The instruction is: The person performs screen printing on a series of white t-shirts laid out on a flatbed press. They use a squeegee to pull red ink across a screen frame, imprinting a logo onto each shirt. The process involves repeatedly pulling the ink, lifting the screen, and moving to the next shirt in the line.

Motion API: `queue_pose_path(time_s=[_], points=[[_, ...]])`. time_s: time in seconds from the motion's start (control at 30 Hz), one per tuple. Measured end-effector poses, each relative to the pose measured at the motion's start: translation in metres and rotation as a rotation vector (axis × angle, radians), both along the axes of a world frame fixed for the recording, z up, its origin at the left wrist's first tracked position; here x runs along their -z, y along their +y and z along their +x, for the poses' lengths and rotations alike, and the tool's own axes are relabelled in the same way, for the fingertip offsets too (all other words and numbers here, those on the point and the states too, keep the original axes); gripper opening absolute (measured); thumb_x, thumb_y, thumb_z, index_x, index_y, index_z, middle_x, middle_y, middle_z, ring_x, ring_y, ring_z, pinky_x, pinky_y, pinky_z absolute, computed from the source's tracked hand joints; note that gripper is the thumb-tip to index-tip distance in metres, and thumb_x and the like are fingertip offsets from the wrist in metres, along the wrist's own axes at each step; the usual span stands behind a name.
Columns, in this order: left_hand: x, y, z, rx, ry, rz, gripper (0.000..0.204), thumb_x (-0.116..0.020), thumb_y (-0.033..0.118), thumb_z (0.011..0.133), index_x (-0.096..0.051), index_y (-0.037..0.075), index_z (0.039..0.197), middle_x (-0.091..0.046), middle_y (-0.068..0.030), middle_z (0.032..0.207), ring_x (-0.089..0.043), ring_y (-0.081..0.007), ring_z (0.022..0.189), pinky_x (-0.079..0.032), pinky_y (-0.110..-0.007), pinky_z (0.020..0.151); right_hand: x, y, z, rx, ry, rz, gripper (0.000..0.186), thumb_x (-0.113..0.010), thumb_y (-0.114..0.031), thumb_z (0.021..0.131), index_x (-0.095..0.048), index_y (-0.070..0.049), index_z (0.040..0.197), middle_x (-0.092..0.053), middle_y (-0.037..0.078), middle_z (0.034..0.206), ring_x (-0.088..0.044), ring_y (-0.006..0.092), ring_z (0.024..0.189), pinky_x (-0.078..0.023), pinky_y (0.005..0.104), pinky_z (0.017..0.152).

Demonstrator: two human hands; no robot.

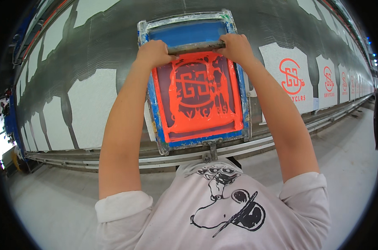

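Both my hands grip a squeegee [196, 48] by its two ends. My left hand [154, 54] is closed round the left end and my right hand [235, 48] round the right end. The squeegee lies across the far part of a screen printing frame [156, 121], which has a worn metal border with blue edging. Bright orange-red ink [197, 123] covers much of the mesh below the squeegee, streaked around a stencilled design. A blue strip of the screen [188, 33] shows beyond the squeegee. The fabric under the frame is mostly hidden.
The frame rests on a long dark grey table [126, 41]. White fabric pieces [93, 104] lie on the left. To the right, a row of white pieces [299, 79] carries orange-red prints. A metal rail [255, 146] runs along the near edge, with a bracket [213, 150] at the frame.
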State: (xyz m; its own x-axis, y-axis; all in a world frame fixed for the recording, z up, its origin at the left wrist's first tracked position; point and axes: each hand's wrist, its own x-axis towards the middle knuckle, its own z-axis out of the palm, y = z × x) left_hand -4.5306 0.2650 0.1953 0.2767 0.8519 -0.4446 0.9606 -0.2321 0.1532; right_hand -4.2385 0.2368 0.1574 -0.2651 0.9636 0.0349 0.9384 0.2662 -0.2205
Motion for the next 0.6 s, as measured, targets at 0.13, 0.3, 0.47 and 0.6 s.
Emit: queue_pose_path(time_s=[0.13, 0.3, 0.47, 0.6], points=[[0.011, 0.003, 0.003, 0.016, -0.001, 0.102, 0.057, -0.077, 0.062, 0.074, -0.077, 0.006, 0.088, -0.074, -0.0144, 0.085, -0.072, -0.0337, 0.088, -0.056, -0.046, 0.078, 0.016, 0.007, -0.001, -0.019, 0.016, 0.074, 0.044, -0.083, -0.047, 0.074, -0.069, -0.007, 0.086, -0.069, 0.011, 0.083, -0.068, 0.0335, 0.086, -0.05, 0.0479, 0.075], [0.012, -0.021, 0.001, 0.01, 0.012, 0.085, 0.054, -0.078, 0.06, 0.074, -0.079, 0.009, 0.091, -0.076, -0.0129, 0.088, -0.072, -0.0335, 0.09, -0.057, -0.046, 0.079, 0.006, -0.011, -0.001, -0.019, 0.008, -0.029, 0.043, -0.083, -0.044, 0.075, -0.07, -0.007, 0.091, -0.07, 0.012, 0.087, -0.067, 0.0357, 0.086, -0.051, 0.0475, 0.074], [0.005, -0.116, 0.007, -0.033, 0.012, -0.014, 0.05, -0.078, 0.057, 0.075, -0.079, 0.01, 0.093, -0.076, -0.0125, 0.089, -0.073, -0.0331, 0.089, -0.057, -0.047, 0.077, 0.007, -0.11, 0.005, -0.092, 0.046, -0.005, 0.036, -0.085, -0.037, 0.073, -0.067, -0.008, 0.083, -0.067, 0.01, 0.083, -0.067, 0.0337, 0.083, -0.051, 0.0467, 0.072], [0.002, -0.226, 0.011, -0.092, -0.018, -0.064, 0.045, -0.079, 0.054, 0.075, -0.079, 0.015, 0.097, -0.075, -0.0115, 0.089, -0.072, -0.0332, 0.088, -0.055, -0.045, 0.078, 0.003, -0.218, 0.009, -0.119, 0.112, -0.004, 0.032, -0.088, -0.027, 0.066, -0.066, -0.01, 0.082, -0.064, 0.007, 0.083, -0.065, 0.0296, 0.083, -0.049, 0.044, 0.074]])
